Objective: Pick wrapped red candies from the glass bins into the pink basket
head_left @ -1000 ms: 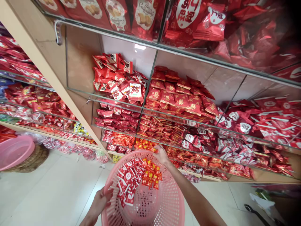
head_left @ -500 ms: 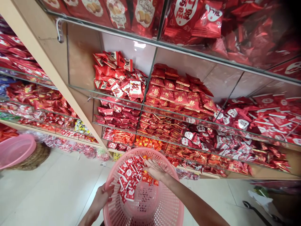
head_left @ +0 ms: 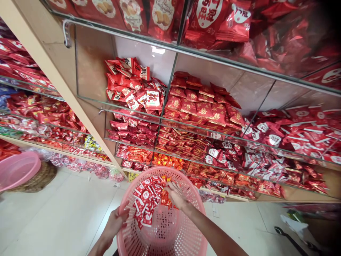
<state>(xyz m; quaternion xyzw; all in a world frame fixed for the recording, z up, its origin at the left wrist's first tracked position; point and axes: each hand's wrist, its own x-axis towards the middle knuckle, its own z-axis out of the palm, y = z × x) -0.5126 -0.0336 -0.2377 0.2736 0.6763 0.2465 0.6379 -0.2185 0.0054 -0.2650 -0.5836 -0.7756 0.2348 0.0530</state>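
Observation:
A pink plastic basket (head_left: 183, 227) with perforated walls is in front of me. My left hand (head_left: 118, 221) is closed around its left rim. Inside, small red-and-white candy packets (head_left: 145, 199) are heaped on the left, and orange-red wrapped candies (head_left: 165, 199) lie to their right. My right hand (head_left: 176, 195) reaches into the basket over the right wall. Its fingers are stretched out and touch the orange-red candies, partly covering them; the fingertips are partly hidden.
Glass shelves ahead hold piles of red packets (head_left: 202, 106), with larger packs (head_left: 218, 21) above. A slanting wooden upright (head_left: 61, 85) divides the shelving. At left, a pink basin (head_left: 21, 169) sits on a wicker basket (head_left: 39, 179). A black bar (head_left: 290, 240) lies lower right.
My right hand has shifted slightly right and down inside the basket, over the orange-red candies. My left hand stays on the rim.

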